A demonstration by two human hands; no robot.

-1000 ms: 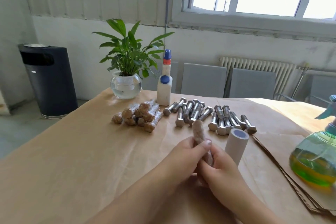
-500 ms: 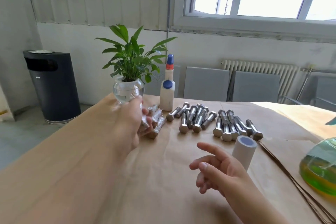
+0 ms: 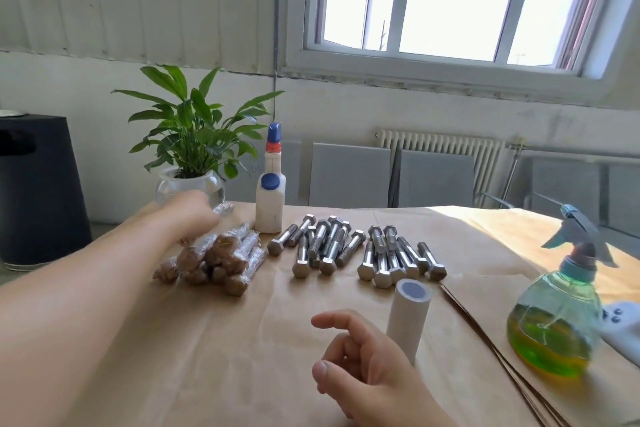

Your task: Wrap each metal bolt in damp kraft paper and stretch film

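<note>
My left hand [image 3: 188, 215] reaches over the pile of wrapped bolts [image 3: 216, 262] at the left of the table. It holds one more wrapped bolt [image 3: 224, 209], whose film-covered end sticks out past the fingers. Several bare metal bolts [image 3: 329, 246] lie in two loose groups right of the pile. A white roll of stretch film [image 3: 408, 315] stands upright just beyond my right hand [image 3: 363, 367], which hovers low over the table with loosely curled fingers and holds nothing. A green spray bottle [image 3: 557, 322] stands at the right.
Kraft paper covers the table [image 3: 207, 357], and a stack of kraft sheets [image 3: 481, 302] lies under the spray bottle. A white squeeze bottle [image 3: 270, 198] and a potted plant in a glass bowl [image 3: 190, 180] stand at the back. A white device [image 3: 620, 326] lies far right; a dark bin [image 3: 34, 191] stands left.
Both hands held the wrapped bolt near me a second ago. My left hand has carried it to the wrapped pile, and my right hand let go and hangs free.
</note>
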